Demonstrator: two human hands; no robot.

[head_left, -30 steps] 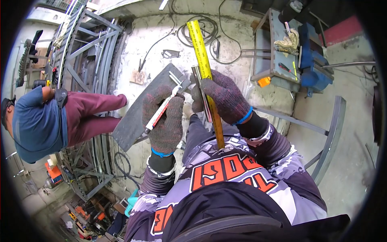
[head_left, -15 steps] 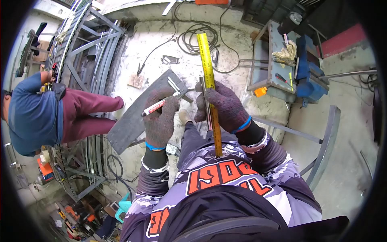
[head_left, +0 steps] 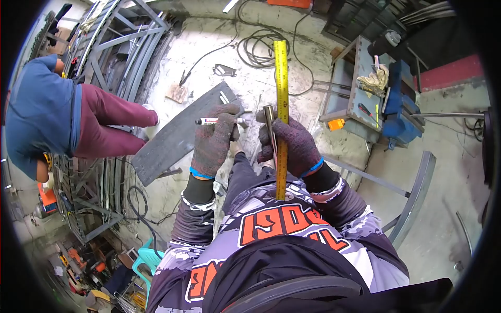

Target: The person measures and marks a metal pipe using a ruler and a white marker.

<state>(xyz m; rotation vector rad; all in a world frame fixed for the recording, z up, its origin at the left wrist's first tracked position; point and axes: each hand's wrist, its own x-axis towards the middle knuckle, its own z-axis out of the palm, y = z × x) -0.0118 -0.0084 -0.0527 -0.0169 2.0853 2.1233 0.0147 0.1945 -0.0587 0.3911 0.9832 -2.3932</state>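
Note:
My left hand [head_left: 213, 142], in a dark knit glove, is closed around a white marker pen [head_left: 208, 121] that points left. My right hand [head_left: 296, 147], gloved alike, grips a yellow tape measure blade [head_left: 282, 78] together with a shiny metal tube [head_left: 269, 117]. The blade stretches from near my shirt to well beyond the hand. Beside it, the tube runs roughly parallel, its far end just past my fingers. How the fingers wrap beneath both is partly hidden. Below my left hand lies a dark flat board [head_left: 182, 136] on the floor.
On the left, a person in a blue shirt [head_left: 44, 112] stands by a metal rack [head_left: 130, 57]. Coiled cable [head_left: 259, 48] lies ahead. To the right are a workbench [head_left: 348, 88], a blue vise [head_left: 402, 99] and a steel frame [head_left: 417, 193]. A teal chair [head_left: 148, 259] stands lower left.
My left hand has turned, so the marker now lies nearly level. The tape blade stands straighter, and the tube shows more clearly. The person at left has bent and shifted.

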